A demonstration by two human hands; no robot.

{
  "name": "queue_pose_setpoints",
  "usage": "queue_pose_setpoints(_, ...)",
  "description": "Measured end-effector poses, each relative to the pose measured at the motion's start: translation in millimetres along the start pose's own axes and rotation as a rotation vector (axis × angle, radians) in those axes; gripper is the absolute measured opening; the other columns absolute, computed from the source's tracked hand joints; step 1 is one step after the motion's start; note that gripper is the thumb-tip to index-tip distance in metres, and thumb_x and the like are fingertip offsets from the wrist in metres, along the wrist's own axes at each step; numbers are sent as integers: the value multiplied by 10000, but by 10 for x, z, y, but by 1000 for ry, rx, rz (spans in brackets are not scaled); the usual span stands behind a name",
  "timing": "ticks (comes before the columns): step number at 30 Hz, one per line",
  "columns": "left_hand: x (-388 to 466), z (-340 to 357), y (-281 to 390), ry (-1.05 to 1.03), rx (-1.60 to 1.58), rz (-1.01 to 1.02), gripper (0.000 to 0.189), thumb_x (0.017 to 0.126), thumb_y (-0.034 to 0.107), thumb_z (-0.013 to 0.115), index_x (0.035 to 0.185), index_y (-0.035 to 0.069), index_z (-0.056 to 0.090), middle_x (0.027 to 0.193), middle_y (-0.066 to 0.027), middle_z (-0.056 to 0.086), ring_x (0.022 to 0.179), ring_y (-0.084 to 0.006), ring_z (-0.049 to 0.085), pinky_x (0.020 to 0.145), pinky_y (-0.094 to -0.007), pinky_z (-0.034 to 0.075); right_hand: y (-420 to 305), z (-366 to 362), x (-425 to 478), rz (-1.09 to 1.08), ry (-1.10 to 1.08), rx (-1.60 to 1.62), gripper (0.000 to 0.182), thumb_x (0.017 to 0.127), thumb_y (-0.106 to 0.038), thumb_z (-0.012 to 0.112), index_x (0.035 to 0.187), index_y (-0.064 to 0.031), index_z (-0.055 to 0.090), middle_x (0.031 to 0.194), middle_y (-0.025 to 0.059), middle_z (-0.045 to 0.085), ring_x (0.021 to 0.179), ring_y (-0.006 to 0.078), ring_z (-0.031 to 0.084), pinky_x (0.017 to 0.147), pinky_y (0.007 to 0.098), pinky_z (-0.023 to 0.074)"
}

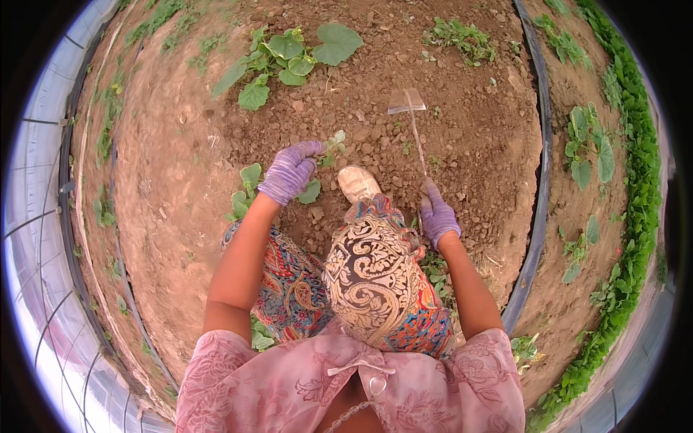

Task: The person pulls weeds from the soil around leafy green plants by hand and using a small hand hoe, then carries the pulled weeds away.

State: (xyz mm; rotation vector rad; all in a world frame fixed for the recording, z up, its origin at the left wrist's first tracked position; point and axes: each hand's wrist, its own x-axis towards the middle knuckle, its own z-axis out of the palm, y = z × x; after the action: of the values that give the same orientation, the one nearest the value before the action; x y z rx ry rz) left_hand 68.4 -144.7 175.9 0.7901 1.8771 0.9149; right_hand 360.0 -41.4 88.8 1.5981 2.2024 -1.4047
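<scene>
My left hand [291, 169], in a purple knit glove, pinches a small leafy weed [333, 147] above the loose soil in front of my shoe. A matching glove covers my right hand [438, 214], which is closed around the handle of a hoe [417, 135]. The hoe's flat metal blade [407, 101] rests on broken soil ahead of me. Just beyond my left hand grows a broad-leaved, squash-like plant [287, 57]. Another such plant [250, 181] is partly hidden behind my left wrist.
A pile of uprooted-looking weeds [463, 40] lies at the upper right. A dark irrigation hose [536, 162] runs along the bed's right side, with more broad-leaved plants [587, 143] beyond it. One light-coloured shoe [358, 184] stands on the soil. Plastic greenhouse sheeting [38, 227] borders the left.
</scene>
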Motion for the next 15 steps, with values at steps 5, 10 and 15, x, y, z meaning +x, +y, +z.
queue_pose_setpoints(5,63,12,91,-12,64,-6,312,763,-6,413,1045,20,543,620,-32,512,491,-80,489,376,-221,411,189,205,208,-120,-62,-226,443,843,-224,408,1278,-254,326,916,234,562,831,386,547,751,391,429)
queue_pose_setpoints(10,113,-52,59,86,-32,96,328,764,-1,395,1063,-4,528,610,-42,512,466,-96,484,383,-225,444,-811,-120,521,144,-211,129,434,845,-188,413,1273,-221,349,1108,219,494,995,355,497,859,352,383)
queue_pose_setpoints(15,19,-166,106,125,-112,2,338,763,-3,391,1077,-3,515,611,-42,514,476,-98,490,381,-231,442,-234,413,385,-304,256,-212,420,846,-196,425,1262,-201,360,1066,190,539,952,370,518,925,367,336)
